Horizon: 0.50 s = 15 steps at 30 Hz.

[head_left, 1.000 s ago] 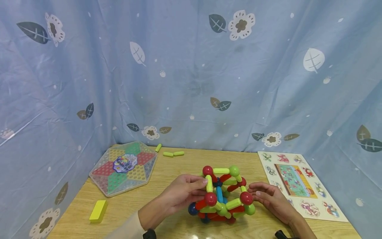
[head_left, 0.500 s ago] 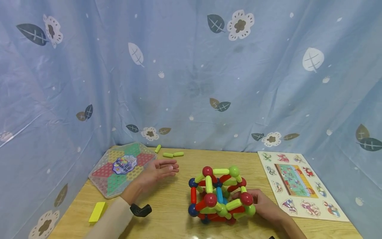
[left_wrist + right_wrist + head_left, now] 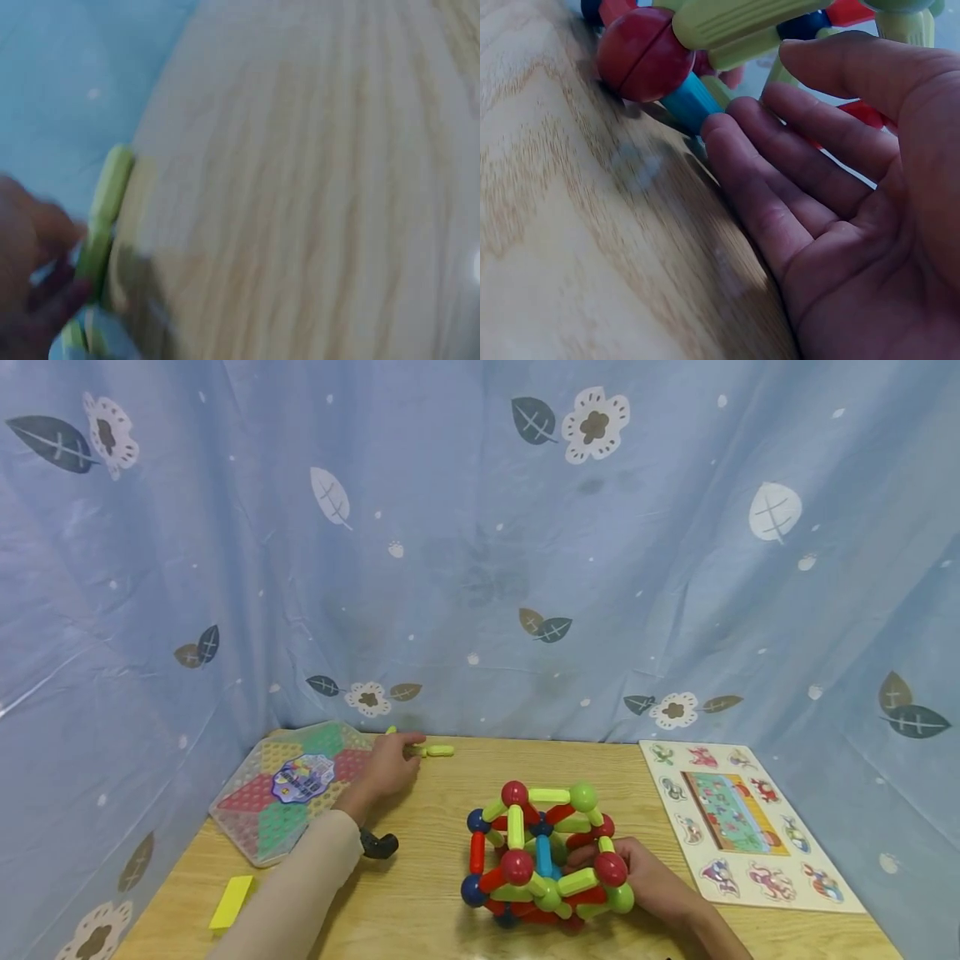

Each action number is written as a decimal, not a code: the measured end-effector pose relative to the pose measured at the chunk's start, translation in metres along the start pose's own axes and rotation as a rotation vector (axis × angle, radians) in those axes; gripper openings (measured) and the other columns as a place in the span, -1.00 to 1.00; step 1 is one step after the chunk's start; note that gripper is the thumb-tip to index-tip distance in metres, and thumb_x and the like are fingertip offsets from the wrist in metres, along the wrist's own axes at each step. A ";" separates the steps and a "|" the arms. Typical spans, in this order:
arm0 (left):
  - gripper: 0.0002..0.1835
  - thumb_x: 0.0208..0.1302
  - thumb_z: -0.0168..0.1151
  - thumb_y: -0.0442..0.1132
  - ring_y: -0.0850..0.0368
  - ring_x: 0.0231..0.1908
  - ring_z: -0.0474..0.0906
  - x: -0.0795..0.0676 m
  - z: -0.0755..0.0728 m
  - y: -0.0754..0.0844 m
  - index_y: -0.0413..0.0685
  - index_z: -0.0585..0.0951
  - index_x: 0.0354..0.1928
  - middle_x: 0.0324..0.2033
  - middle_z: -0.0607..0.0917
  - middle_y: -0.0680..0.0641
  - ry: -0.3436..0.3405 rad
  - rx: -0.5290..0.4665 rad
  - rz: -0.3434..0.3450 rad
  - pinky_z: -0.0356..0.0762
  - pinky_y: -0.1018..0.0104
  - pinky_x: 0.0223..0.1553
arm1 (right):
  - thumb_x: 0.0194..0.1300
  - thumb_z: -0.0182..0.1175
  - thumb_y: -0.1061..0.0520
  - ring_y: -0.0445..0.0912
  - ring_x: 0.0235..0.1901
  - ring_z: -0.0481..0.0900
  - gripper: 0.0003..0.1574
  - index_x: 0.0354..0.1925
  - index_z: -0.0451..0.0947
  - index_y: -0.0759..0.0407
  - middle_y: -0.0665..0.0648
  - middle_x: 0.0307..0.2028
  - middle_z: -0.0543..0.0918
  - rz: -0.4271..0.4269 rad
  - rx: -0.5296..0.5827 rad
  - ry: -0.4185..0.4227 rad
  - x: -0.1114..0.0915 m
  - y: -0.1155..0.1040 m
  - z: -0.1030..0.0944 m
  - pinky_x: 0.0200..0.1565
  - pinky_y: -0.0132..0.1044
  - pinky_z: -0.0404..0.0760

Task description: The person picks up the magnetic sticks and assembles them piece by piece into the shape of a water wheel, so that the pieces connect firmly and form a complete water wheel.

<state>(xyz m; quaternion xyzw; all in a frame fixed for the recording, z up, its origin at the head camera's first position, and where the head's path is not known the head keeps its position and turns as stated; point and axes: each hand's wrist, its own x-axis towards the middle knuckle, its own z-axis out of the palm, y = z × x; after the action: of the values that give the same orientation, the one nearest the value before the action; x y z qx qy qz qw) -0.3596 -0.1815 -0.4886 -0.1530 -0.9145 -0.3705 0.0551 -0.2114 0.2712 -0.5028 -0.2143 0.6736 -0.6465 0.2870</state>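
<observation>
At the back left of the table, my left hand pinches a yellow-green magnetic rod, its fingertips and thumb on either side of it. A second yellow-green rod lies end to end with that one. Front and centre stands a cage-like magnetic ball-and-rod structure of red, green and blue parts. My right hand reaches into its lower right side, palm turned up and fingers loosely extended. In the right wrist view, the fingertips lie beside a blue rod near a red ball.
A hexagonal Chinese checkers board lies at the left, partly behind the left forearm. In front of it is a yellow block. A picture puzzle board lies at the right. Another green rod shows behind the left hand. A blue curtain encloses the table.
My left hand has let go of the structure and moved back left to the loose rods. My right hand has slid from beside the structure into its lower right side.
</observation>
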 end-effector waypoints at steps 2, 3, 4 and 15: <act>-0.65 0.33 0.21 -0.59 -0.25 0.08 0.76 0.002 0.004 0.004 -0.37 0.77 0.10 0.01 0.83 -0.32 -0.001 0.123 0.044 0.73 -0.14 0.14 | 0.65 0.17 0.26 -0.18 0.30 0.70 -0.53 0.37 0.53 0.50 0.20 0.29 0.74 0.001 0.011 0.001 0.001 0.000 0.001 0.27 -0.25 0.71; -0.69 0.30 0.18 -0.62 -0.20 0.00 0.77 0.002 0.006 0.005 -0.37 0.79 -0.01 -0.09 0.84 -0.30 0.004 0.174 0.072 0.73 -0.11 0.09 | 0.65 0.17 0.26 -0.18 0.30 0.70 -0.53 0.37 0.53 0.50 0.18 0.28 0.75 0.003 0.018 0.002 0.001 0.000 0.001 0.26 -0.25 0.71; -0.70 0.27 0.15 -0.66 -0.16 -0.09 0.76 0.003 0.007 0.006 -0.36 0.79 -0.11 -0.18 0.84 -0.27 0.008 0.212 0.092 0.74 -0.08 0.02 | 0.66 0.17 0.26 -0.18 0.29 0.71 -0.53 0.37 0.53 0.51 0.17 0.27 0.75 0.004 0.026 0.002 0.002 0.000 0.001 0.26 -0.25 0.71; -0.63 0.28 0.19 -0.64 -0.23 -0.03 0.76 -0.007 0.012 0.009 -0.28 0.79 0.03 -0.11 0.85 -0.24 -0.005 0.342 0.135 0.66 -0.23 0.19 | 0.66 0.15 0.28 -0.17 0.29 0.71 -0.53 0.38 0.51 0.53 0.12 0.26 0.76 0.000 0.061 -0.005 0.001 0.002 0.000 0.27 -0.24 0.71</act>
<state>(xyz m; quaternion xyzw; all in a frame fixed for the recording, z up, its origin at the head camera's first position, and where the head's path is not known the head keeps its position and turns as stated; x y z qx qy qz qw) -0.3502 -0.1687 -0.4929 -0.2034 -0.9519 -0.2045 0.1031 -0.2114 0.2706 -0.5047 -0.2072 0.6530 -0.6660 0.2953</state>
